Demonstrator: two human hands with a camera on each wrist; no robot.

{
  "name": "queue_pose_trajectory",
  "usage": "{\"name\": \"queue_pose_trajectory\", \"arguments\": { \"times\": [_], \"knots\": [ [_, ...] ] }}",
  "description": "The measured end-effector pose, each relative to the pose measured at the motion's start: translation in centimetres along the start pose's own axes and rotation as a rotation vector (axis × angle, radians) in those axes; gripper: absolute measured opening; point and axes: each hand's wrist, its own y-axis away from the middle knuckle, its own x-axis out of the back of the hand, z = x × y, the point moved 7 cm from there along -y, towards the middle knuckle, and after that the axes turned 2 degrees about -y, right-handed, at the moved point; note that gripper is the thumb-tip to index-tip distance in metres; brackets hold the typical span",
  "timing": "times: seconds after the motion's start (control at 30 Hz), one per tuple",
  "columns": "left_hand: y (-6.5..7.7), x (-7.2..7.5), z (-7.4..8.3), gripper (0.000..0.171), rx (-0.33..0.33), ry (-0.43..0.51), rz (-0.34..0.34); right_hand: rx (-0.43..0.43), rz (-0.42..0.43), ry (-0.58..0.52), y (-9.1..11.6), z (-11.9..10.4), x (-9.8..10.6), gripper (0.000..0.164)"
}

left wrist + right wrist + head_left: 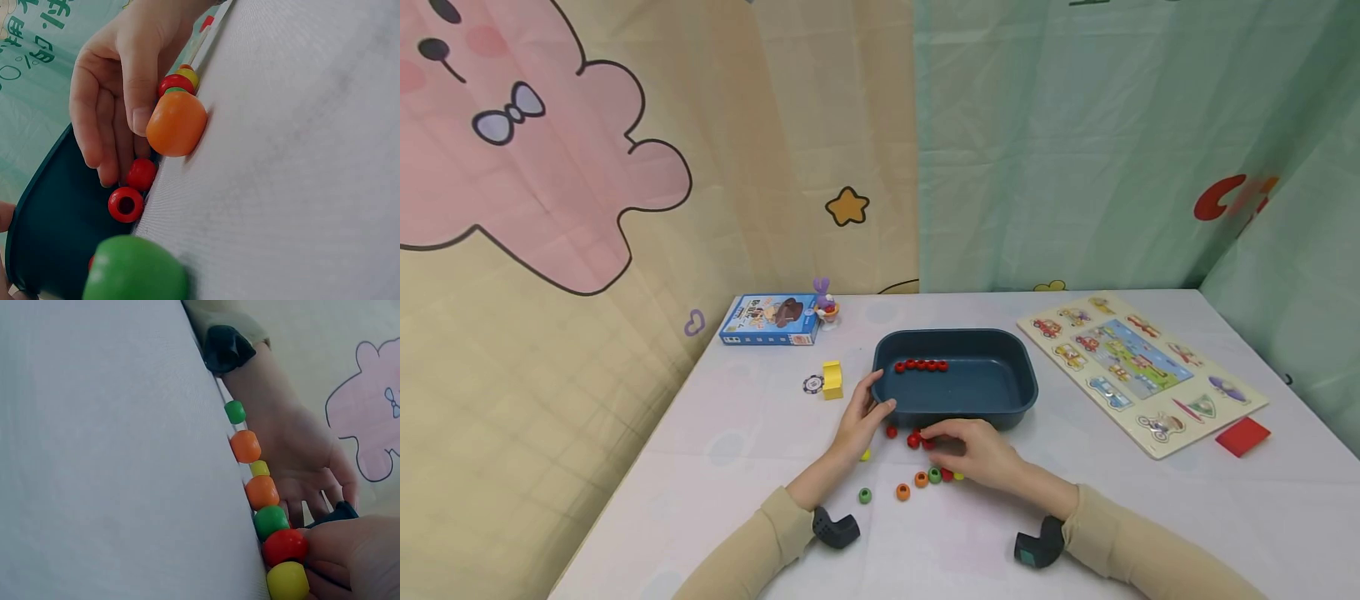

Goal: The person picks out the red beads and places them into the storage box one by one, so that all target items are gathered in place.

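The left hand (856,423) rests at the near left corner of a dark blue tray (955,413), fingers along its side and thumb against its front. In the right wrist view, the left hand's fingers (312,494) look fairly straight. Just in front of the tray, the right hand (981,452) reaches over a small group of red beads (913,441). Its fingers and thumb are apart in the left wrist view, fingertips close to a red bead (142,174); contact is unclear. Inside the tray, several red beads (921,366) form a row.
Orange (903,492), green (865,496), red and yellow beads lie nearer the person. Left stand a blue box (767,320), a small figurine (825,305) and a yellow block (832,381). A wooden picture puzzle (1138,371) and red square (1243,437) lie right.
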Motion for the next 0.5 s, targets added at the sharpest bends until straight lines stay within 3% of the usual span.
{"name": "queue_pose_trajectory", "arguments": {
  "times": [0.23, 0.5],
  "knots": [
    [0.01, 0.03, -0.24, 0.052, -0.012, -0.017, 0.022, -0.052, 0.032, 0.029, 0.09, 0.37, -0.23, 0.027],
    [0.02, 0.02, -0.22, 0.052, -0.028, -0.021, 0.027, -0.09, 0.002, 0.045, 0.03, 0.7, -0.57, 0.022]
  ]
}}
